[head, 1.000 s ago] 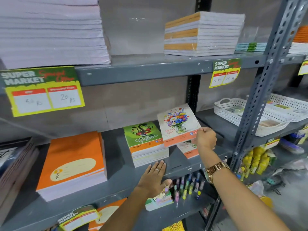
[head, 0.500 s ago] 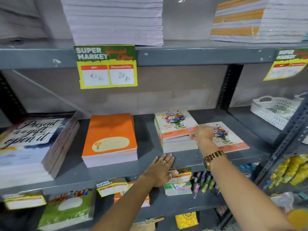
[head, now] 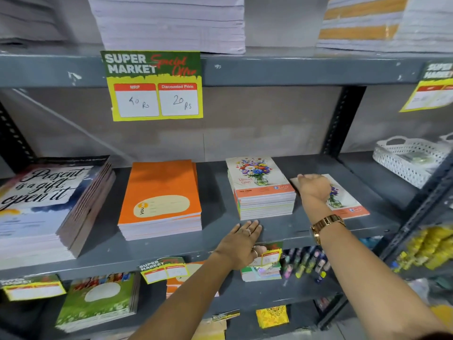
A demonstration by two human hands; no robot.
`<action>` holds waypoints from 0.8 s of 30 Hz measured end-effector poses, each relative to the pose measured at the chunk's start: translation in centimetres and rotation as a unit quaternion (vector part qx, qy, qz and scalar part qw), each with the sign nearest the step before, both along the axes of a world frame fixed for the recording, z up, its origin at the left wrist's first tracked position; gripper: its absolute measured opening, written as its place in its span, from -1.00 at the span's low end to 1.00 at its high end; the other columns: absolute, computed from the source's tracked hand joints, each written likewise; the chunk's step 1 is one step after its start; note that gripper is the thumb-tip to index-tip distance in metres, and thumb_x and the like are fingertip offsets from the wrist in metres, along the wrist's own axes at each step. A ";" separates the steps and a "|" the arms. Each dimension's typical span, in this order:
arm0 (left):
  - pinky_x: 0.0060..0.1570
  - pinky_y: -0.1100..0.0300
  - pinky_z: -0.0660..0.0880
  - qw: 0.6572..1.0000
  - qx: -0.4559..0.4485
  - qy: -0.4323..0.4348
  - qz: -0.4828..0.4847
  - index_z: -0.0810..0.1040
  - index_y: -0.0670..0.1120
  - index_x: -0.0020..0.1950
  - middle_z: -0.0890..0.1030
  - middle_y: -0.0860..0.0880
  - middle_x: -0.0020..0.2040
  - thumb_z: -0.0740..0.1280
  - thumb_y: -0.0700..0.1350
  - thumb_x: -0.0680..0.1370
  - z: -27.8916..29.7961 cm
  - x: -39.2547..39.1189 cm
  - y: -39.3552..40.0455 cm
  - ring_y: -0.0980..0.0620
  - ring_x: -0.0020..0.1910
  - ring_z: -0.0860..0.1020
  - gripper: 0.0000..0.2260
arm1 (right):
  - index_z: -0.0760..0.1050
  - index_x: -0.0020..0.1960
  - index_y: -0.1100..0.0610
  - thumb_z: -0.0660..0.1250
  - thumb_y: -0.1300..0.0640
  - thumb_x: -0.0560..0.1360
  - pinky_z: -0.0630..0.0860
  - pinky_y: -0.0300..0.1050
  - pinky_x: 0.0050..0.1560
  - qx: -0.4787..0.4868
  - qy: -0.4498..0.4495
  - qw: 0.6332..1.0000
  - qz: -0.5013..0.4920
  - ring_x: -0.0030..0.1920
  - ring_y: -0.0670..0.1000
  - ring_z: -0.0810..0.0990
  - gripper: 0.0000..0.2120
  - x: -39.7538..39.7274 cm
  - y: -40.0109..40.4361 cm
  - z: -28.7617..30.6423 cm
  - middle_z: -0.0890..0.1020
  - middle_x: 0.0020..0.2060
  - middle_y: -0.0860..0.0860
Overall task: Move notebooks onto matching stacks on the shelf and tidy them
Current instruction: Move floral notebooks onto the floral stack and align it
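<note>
On the grey middle shelf (head: 152, 250) stands a stack of notebooks topped by a flower-vase cover (head: 257, 176). To its right a single flower-vase notebook (head: 348, 202) lies flat on the shelf. My right hand (head: 315, 188) is on that notebook, fingers curled over its far left corner. Just in front of the flower stack, my left hand (head: 241, 244) lies flat on the shelf's front edge and holds nothing. An orange notebook stack (head: 159, 190) sits left of the flower stack, and a "Present is a gift" stack (head: 49, 192) is at the far left.
A white perforated basket (head: 407, 158) stands on the shelf to the right, behind a grey upright post (head: 421, 212). A yellow price tag (head: 154, 87) hangs from the upper shelf. Below are green notebooks (head: 98, 300), small notebooks and several pens (head: 306, 263).
My right hand laid a flower notebook on top of the stack, covering the green "Coffee" cover, then moved right onto the loose flower notebook. My left hand stayed put; the view swung left.
</note>
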State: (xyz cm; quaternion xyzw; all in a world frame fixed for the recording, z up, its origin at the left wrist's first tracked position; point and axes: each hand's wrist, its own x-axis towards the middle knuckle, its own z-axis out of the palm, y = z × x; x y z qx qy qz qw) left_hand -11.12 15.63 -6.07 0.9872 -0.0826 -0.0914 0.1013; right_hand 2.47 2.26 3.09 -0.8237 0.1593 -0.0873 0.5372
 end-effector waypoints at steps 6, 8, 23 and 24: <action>0.52 0.05 -0.12 1.000 0.000 0.001 -0.025 -0.09 -0.14 0.53 -0.07 -0.09 0.57 0.00 0.09 0.63 -0.2 2.4 -2.1 -0.03 0.55 -0.09 -0.44 | 0.59 0.09 0.25 0.32 0.19 0.48 0.49 -0.03 0.13 -0.037 0.014 0.999 -0.022 0.15 0.23 0.57 -0.77 0.8 -4.3 -1.3 0.62 0.13 0.23; 0.53 0.04 -0.10 1.000 -0.003 0.001 -0.030 -0.08 -0.15 0.53 -0.06 -0.10 0.57 0.00 0.09 0.63 -0.2 3.2 -2.9 -0.04 0.55 -0.08 -0.43 | 0.60 0.07 0.25 0.31 0.21 0.48 0.49 -0.03 0.12 -0.049 0.014 0.998 -0.024 0.14 0.22 0.57 -0.80 1.1 -5.7 -1.7 0.63 0.11 0.23; 0.52 0.05 -0.11 0.997 0.005 -0.024 -0.080 -0.06 -0.16 0.53 -0.04 -0.12 0.57 0.02 0.06 0.63 -0.6 8.8 -9.3 -0.04 0.55 -0.06 -0.45 | 0.44 0.22 0.27 0.42 -0.05 0.35 0.44 0.03 0.24 -0.189 0.159 0.968 0.039 0.28 0.23 0.44 -0.44 5.0 -13.3 -5.5 0.50 0.25 0.23; 0.52 0.05 -0.11 0.996 0.008 -0.028 -0.083 -0.06 -0.16 0.53 -0.04 -0.11 0.57 0.01 0.06 0.63 -0.7 9.0 -9.7 -0.03 0.55 -0.06 -0.45 | 0.40 0.26 0.27 0.43 -0.07 0.34 0.42 0.04 0.27 -0.202 0.169 0.963 0.047 0.31 0.22 0.40 -0.38 5.1 -13.5 -5.5 0.47 0.28 0.22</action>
